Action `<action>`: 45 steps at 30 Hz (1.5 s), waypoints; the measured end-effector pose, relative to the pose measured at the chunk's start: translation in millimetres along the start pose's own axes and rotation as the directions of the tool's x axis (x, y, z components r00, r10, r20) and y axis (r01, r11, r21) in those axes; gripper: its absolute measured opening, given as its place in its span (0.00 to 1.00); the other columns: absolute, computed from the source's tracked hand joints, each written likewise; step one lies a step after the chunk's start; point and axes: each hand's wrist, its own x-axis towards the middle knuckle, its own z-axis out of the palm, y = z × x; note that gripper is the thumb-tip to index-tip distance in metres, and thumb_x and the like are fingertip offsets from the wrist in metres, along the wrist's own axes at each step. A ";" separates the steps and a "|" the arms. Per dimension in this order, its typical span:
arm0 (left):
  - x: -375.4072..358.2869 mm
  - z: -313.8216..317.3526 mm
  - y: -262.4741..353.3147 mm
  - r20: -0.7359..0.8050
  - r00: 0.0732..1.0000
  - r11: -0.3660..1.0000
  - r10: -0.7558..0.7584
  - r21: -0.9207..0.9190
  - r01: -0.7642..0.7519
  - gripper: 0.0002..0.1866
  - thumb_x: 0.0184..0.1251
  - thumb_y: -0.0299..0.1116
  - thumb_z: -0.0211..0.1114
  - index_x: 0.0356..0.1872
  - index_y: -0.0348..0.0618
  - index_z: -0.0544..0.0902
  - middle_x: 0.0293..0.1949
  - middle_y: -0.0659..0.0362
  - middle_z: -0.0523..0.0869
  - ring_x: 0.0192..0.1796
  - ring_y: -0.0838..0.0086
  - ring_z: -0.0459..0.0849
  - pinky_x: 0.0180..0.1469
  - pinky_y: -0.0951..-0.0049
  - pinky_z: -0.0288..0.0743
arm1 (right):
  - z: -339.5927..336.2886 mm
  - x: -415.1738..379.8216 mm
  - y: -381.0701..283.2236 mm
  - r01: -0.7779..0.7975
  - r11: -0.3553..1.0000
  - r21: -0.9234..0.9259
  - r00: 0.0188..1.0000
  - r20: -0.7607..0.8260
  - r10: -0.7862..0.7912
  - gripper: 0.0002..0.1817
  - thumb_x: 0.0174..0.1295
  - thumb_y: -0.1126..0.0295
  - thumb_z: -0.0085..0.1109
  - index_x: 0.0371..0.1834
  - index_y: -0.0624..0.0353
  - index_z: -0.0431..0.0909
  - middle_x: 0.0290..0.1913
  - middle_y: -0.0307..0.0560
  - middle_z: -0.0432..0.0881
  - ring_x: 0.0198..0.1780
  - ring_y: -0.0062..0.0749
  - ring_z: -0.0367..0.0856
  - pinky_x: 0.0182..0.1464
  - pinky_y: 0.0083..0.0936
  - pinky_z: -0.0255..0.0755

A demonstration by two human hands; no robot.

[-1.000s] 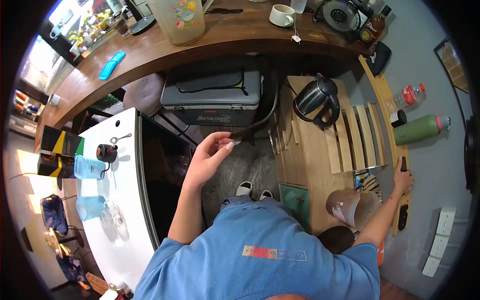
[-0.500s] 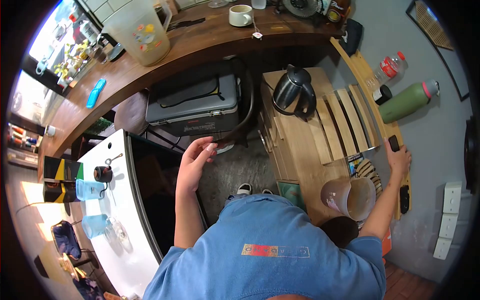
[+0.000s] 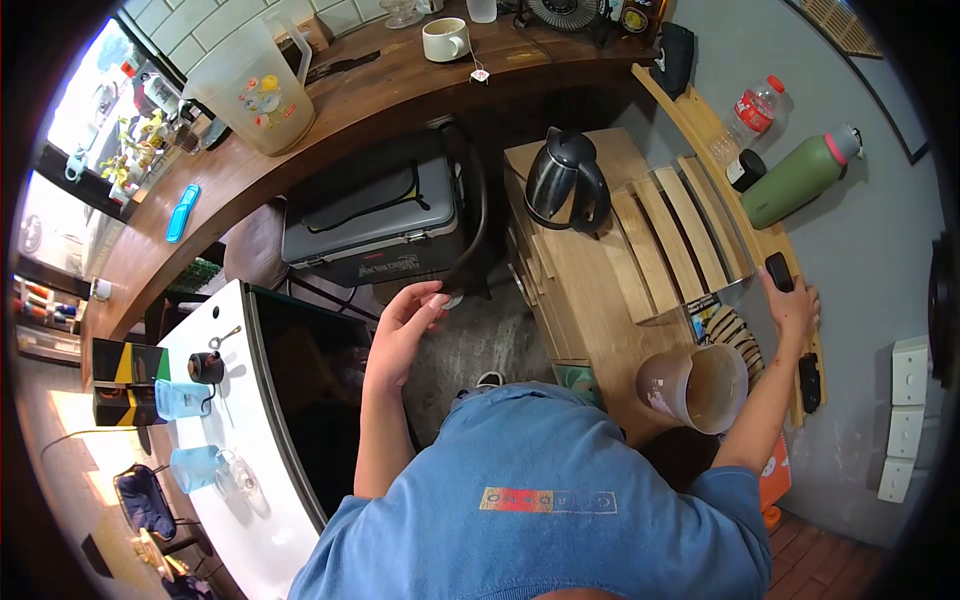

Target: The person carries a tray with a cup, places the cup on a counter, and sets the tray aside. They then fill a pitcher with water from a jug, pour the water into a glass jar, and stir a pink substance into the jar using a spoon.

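My left hand [image 3: 402,335] hangs in the air over the floor, its fingers loosely curled and apart from the thumb, with nothing visible in it. At the right, my right hand [image 3: 793,310] is at the narrow wooden ledge [image 3: 768,240], thumb and fingers around a small black object [image 3: 779,268] whose kind I cannot make out. A second black object [image 3: 809,382] lies farther down the ledge. Below my right forearm's left side stands a translucent plastic pitcher [image 3: 664,388], beside a striped item [image 3: 733,335].
An electric kettle [image 3: 562,170] and a slatted wooden rack [image 3: 672,235] are on the wooden cabinet. A green bottle [image 3: 797,185] stands on the ledge. The curved counter [image 3: 350,95] holds a mug [image 3: 444,40]. A cooler box [image 3: 375,215] sits underneath; a white-topped unit [image 3: 262,455] is left.
The view has shifted slightly, moving the kettle and ledge up and left in the picture. My left hand has moved a little right; my right hand stays by the same black object.
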 end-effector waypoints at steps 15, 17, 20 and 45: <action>14.9 16.7 -7.0 0.076 0.997 0.999 -0.025 0.033 0.023 0.17 0.68 0.37 0.63 0.54 0.41 0.78 0.45 0.60 0.85 0.46 0.78 0.81 0.47 0.76 0.70 | 7.8 -92.7 -37.4 0.550 0.791 0.267 0.779 -0.507 -0.370 0.18 0.55 0.54 0.66 0.42 0.54 0.81 0.47 0.43 0.79 0.54 0.41 0.74 0.57 0.43 0.60; 18.8 24.4 -9.3 0.117 0.992 0.998 -0.052 0.030 0.049 0.18 0.68 0.37 0.63 0.55 0.42 0.78 0.46 0.60 0.85 0.47 0.78 0.80 0.48 0.77 0.69 | 14.1 -117.3 -48.2 0.588 0.731 0.346 0.776 -0.498 -0.388 0.16 0.54 0.57 0.67 0.41 0.53 0.81 0.46 0.42 0.79 0.53 0.40 0.75 0.57 0.41 0.60; 23.3 35.5 -5.2 0.163 0.985 0.998 -0.053 0.050 0.045 0.19 0.68 0.38 0.63 0.56 0.42 0.77 0.47 0.60 0.84 0.47 0.77 0.80 0.49 0.76 0.70 | 23.4 -146.6 -61.2 0.625 0.609 0.488 0.776 -0.472 -0.418 0.12 0.53 0.61 0.68 0.38 0.53 0.81 0.43 0.41 0.80 0.51 0.39 0.76 0.56 0.38 0.61; 14.9 40.9 -9.3 0.159 0.986 0.999 -0.047 0.025 0.043 0.10 0.67 0.34 0.63 0.46 0.42 0.78 0.45 0.60 0.84 0.46 0.77 0.80 0.48 0.75 0.71 | 35.4 -185.7 -65.1 0.570 0.381 0.728 0.804 -0.399 -0.440 0.12 0.51 0.79 0.61 0.40 0.59 0.79 0.36 0.45 0.79 0.40 0.41 0.78 0.47 0.34 0.70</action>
